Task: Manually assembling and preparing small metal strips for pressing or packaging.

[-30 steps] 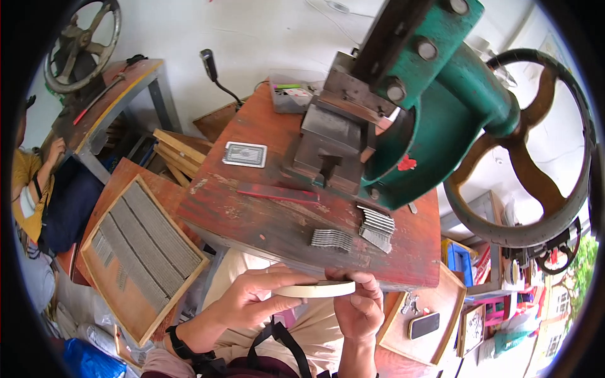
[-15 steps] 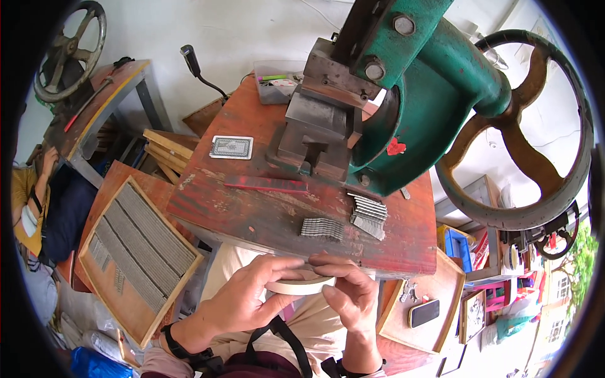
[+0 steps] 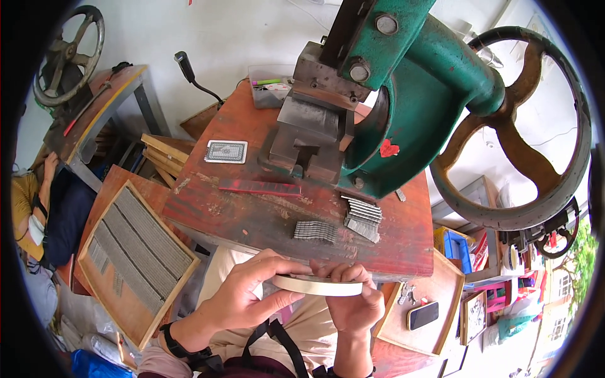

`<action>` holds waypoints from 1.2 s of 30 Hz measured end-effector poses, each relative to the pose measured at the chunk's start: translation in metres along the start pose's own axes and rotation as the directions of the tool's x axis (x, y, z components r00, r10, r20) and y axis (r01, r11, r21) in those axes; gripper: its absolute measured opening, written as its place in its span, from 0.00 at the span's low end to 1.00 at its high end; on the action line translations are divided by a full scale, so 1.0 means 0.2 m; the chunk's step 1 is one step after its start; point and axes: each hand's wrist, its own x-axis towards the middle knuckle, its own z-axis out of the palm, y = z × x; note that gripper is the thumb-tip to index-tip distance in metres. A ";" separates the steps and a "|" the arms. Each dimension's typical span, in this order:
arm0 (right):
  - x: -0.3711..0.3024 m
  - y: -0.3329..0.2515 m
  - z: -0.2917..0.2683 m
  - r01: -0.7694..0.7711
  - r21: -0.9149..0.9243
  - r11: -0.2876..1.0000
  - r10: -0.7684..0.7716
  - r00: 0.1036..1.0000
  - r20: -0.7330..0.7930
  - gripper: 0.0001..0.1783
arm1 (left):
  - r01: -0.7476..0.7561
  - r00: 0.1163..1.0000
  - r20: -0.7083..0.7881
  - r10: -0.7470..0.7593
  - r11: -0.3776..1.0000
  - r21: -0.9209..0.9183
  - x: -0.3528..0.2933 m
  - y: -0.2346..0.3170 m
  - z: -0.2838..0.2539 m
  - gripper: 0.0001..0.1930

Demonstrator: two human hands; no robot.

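A narrow cream-coloured roll of tape [image 3: 319, 286] is held edge-on above my lap, just off the near edge of the worktable [image 3: 265, 220]. My left hand [image 3: 242, 293] pinches its left end between thumb and fingers. Around the right part of the roll, the fingers of my right hand [image 3: 357, 305] are curled at the far side and top. On the tabletop beyond lie two small stacks of thin grey metal strips, one wavy stack [image 3: 315, 231] nearer and a fanned stack [image 3: 363, 219] to its right.
A green hand press [image 3: 416, 120] with a large wheel [image 3: 532, 145] stands on the table. Nearby lie a red bar [image 3: 259, 187] and a card [image 3: 225, 152]. A wooden tray [image 3: 171, 301] of strips is left; a phone [image 3: 423, 315] rests right. Another person's hand [image 3: 50, 165] shows far left.
The roll has shifted slightly right and its outer edge shows more fully. My right hand has turned, its fingers now curled over the roll. The view has moved a little.
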 end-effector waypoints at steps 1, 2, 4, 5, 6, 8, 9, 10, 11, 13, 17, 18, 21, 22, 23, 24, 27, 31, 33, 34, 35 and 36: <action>0.00 0.00 -0.01 -0.002 0.002 1.000 0.002 1.000 -0.001 0.17 | 0.028 0.999 0.018 -0.027 0.998 -0.056 -0.01 -0.02 0.00 0.16; 0.00 0.00 -0.01 -0.001 0.021 1.000 0.001 1.000 -0.013 0.17 | 0.058 0.998 0.038 -0.054 0.992 -0.111 -0.01 -0.03 -0.01 0.15; 0.01 -0.01 -0.03 0.003 0.040 0.999 -0.002 0.999 -0.034 0.17 | 0.067 0.995 0.077 -0.062 0.995 -0.067 0.01 -0.03 -0.01 0.14; 0.00 -0.01 -0.04 -0.007 0.063 0.998 0.009 1.000 -0.029 0.18 | 0.048 0.996 0.084 -0.043 0.997 -0.062 0.02 -0.02 0.00 0.14; 0.01 -0.01 -0.05 -0.017 0.085 0.996 0.019 1.000 -0.023 0.18 | 0.030 0.996 0.090 -0.024 0.998 -0.057 0.04 -0.01 0.00 0.14; 0.01 -0.01 -0.05 0.015 0.094 0.996 -0.016 1.000 0.008 0.16 | 0.045 0.996 0.085 -0.042 0.998 -0.043 0.05 0.00 0.01 0.14; 0.01 -0.02 -0.03 0.050 0.000 0.999 -0.050 0.996 -0.073 0.15 | 0.056 0.996 0.077 -0.054 0.998 -0.028 0.06 0.00 0.01 0.14; 0.00 -0.03 -0.03 0.075 -0.097 0.992 -0.089 0.984 -0.151 0.14 | 0.063 0.995 0.086 -0.060 0.997 -0.033 0.06 0.00 0.01 0.14; -0.01 -0.03 -0.07 0.122 -0.100 0.988 -0.127 0.991 -0.048 0.15 | 0.016 0.998 0.064 -0.017 1.000 0.020 0.07 0.00 0.02 0.14; -0.02 -0.05 -0.06 0.150 -0.206 0.967 -0.165 0.985 -0.055 0.16 | -0.089 0.996 0.027 0.086 0.990 0.114 0.08 0.00 0.03 0.15; -0.03 -0.08 -0.03 0.251 -0.421 0.871 -0.264 0.964 0.030 0.21 | -0.137 0.991 0.028 0.134 0.978 0.160 0.08 0.02 0.05 0.16; -0.02 -0.07 -0.02 0.294 -0.502 0.813 -0.286 0.954 0.095 0.22 | -0.170 0.985 0.043 0.165 0.966 0.197 0.08 0.01 0.05 0.16; 0.01 -0.10 -0.04 0.347 -0.532 0.772 -0.292 0.938 0.188 0.23 | -0.217 0.976 0.068 0.207 0.944 0.249 0.08 0.01 0.05 0.17; 0.01 -0.11 -0.04 0.378 -0.568 0.731 -0.275 0.925 0.262 0.23 | -0.238 0.971 0.072 0.227 0.935 0.264 0.09 0.02 0.06 0.18; 0.02 -0.12 -0.03 0.379 -0.562 0.735 -0.274 0.925 0.264 0.20 | -0.258 0.966 0.095 0.240 0.917 0.305 0.10 0.02 0.05 0.18; 0.02 -0.14 -0.02 0.377 -0.565 0.734 -0.278 0.925 0.257 0.20 | -0.257 0.966 0.102 0.238 0.918 0.300 0.10 0.03 0.06 0.18; 0.03 -0.19 0.01 0.386 -0.717 0.581 -0.185 0.920 0.346 0.16 | -0.287 0.957 0.136 0.255 0.892 0.350 0.12 0.05 0.07 0.18; 0.01 -0.19 0.03 0.233 -0.612 0.756 -0.087 0.962 0.258 0.15 | -0.277 0.961 0.127 0.247 0.886 0.372 0.11 0.09 0.09 0.17; 0.00 -0.16 0.01 0.190 -0.558 0.808 -0.073 0.972 0.224 0.14 | -0.217 0.976 0.100 0.195 0.914 0.342 0.10 0.10 0.10 0.17; 0.00 -0.15 0.01 0.165 -0.537 0.827 -0.064 0.977 0.202 0.14 | -0.097 0.995 -0.004 0.101 0.971 0.218 0.07 0.10 0.13 0.19; -0.01 -0.13 0.00 0.146 -0.524 0.839 -0.071 0.984 0.161 0.14 | -0.092 0.995 -0.018 0.096 0.983 0.161 0.05 0.07 0.15 0.20; -0.02 -0.12 0.00 0.155 -0.519 0.841 -0.071 0.982 0.177 0.14 | -0.084 0.996 -0.029 0.088 0.991 0.099 0.05 0.04 0.15 0.22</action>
